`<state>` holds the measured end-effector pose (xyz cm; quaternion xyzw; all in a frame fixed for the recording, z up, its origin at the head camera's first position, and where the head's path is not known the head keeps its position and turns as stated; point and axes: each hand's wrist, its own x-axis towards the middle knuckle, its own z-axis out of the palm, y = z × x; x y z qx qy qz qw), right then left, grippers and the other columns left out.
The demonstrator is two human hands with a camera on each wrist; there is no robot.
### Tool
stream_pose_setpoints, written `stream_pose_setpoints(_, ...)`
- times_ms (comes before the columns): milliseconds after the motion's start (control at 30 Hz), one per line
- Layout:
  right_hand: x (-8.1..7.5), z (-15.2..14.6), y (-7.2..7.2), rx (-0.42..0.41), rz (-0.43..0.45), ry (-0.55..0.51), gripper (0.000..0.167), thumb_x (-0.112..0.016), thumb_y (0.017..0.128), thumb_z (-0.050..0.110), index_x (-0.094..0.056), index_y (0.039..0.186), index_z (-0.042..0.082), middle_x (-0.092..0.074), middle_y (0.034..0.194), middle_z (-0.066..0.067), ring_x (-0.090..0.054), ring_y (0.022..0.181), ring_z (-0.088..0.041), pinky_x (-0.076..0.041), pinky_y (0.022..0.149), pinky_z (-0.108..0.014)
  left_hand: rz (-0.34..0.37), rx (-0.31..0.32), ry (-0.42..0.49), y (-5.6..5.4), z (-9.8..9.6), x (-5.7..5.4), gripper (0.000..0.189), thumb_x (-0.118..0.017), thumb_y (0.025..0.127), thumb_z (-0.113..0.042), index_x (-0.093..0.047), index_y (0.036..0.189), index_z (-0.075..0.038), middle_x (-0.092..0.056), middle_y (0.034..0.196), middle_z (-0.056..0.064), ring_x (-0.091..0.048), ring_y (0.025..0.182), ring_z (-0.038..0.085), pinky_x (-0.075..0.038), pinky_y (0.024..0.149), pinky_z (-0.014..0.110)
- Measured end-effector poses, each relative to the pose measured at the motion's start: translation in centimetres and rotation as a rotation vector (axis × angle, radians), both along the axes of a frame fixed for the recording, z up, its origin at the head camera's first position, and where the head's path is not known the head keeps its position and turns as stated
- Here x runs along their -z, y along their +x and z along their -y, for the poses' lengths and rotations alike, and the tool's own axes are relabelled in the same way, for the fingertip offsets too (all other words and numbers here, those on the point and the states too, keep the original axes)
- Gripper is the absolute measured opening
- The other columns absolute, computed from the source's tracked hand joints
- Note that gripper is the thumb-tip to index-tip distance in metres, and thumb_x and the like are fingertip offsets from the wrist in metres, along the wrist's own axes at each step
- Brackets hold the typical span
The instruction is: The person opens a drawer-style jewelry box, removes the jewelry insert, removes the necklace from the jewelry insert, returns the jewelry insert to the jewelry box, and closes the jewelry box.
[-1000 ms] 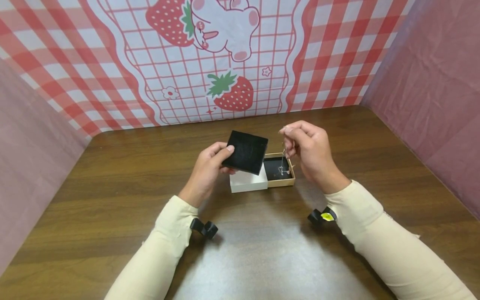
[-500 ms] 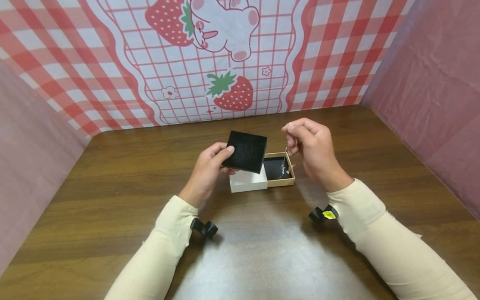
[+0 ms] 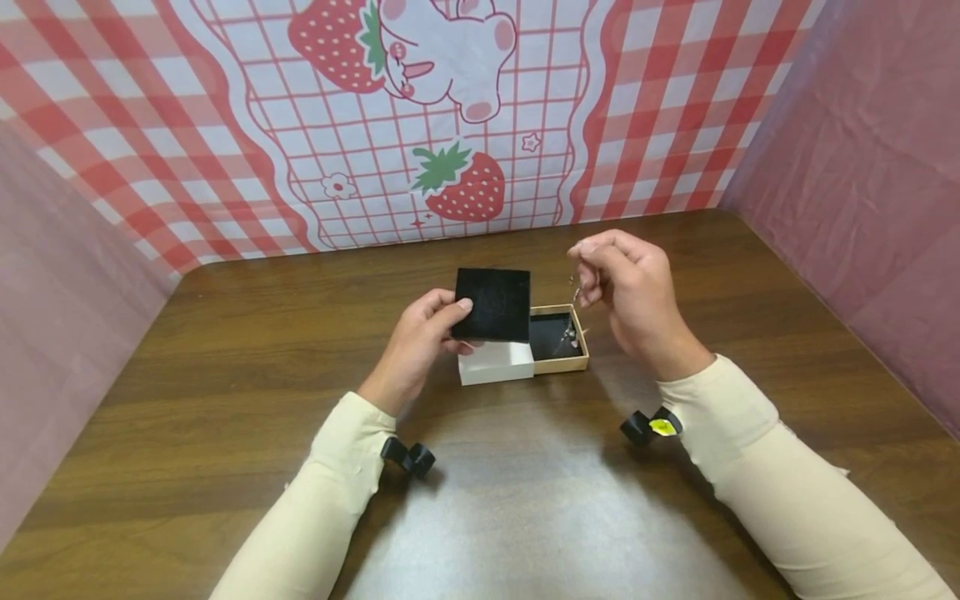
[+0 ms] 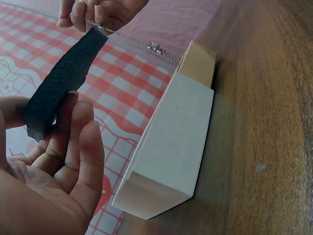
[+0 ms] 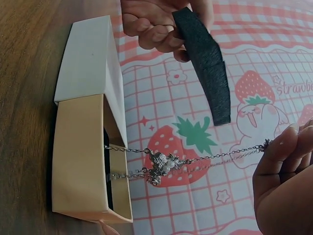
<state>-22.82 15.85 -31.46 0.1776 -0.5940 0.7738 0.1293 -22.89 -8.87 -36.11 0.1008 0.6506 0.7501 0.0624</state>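
My left hand holds a black square foam pad by its left edge, thumb on top and fingers underneath. Pinched in my right hand is a silver chain with ornate charms, perhaps a necklace or bracelet. It hangs from the fingertips, and its lower part runs down into the tan drawer of a small box. A white sleeve covers the left part of that drawer. Dark lining shows inside the drawer; the chain's lower end is hard to make out there.
The box stands on a brown wooden table. Behind the table rises a red-and-white strawberry-print cloth, with pink cloth at the sides. A small pink ribbon tab sticks out at the drawer's right end.
My right hand has moved slightly up and to the right, drawing the chain upward. The black pad in my left hand has turned a little, its edges now more level. The box stays put.
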Motion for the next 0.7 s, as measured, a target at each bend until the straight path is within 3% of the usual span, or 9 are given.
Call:
stream_pose_setpoints(400, -0.45, -0.25, 0.13, -0.024, -0.022, -0.017, 0.019, -0.052, 0.098, -0.003, -0.067, 0.087, -0.009, -0.054, 0.063, -0.007, -0.049, 0.053, -0.014, -0.047, 0.048, -0.025, 0.027, 0.014, -0.034, 0.05, -0.1, 0.14, 0.018, -0.061, 0.099, -0.014, -0.057, 0.105, 0.003, -0.068, 0.091, 0.009, -0.069, 0.07, 0.021, -0.056, 0.066, 0.032)
stream_pose_setpoints(700, -0.65, -0.5, 0.24, 0.015, -0.06, 0.008, 0.018, -0.053, 0.098, -0.003, -0.064, 0.089, -0.013, -0.053, 0.063, -0.009, -0.047, 0.052, -0.016, -0.048, 0.048, -0.027, 0.042, 0.014, -0.044, -0.02, -0.27, 0.39, 0.018, -0.06, 0.099, -0.013, -0.056, 0.105, 0.003, -0.067, 0.093, 0.011, -0.068, 0.071, 0.02, -0.056, 0.068, 0.034)
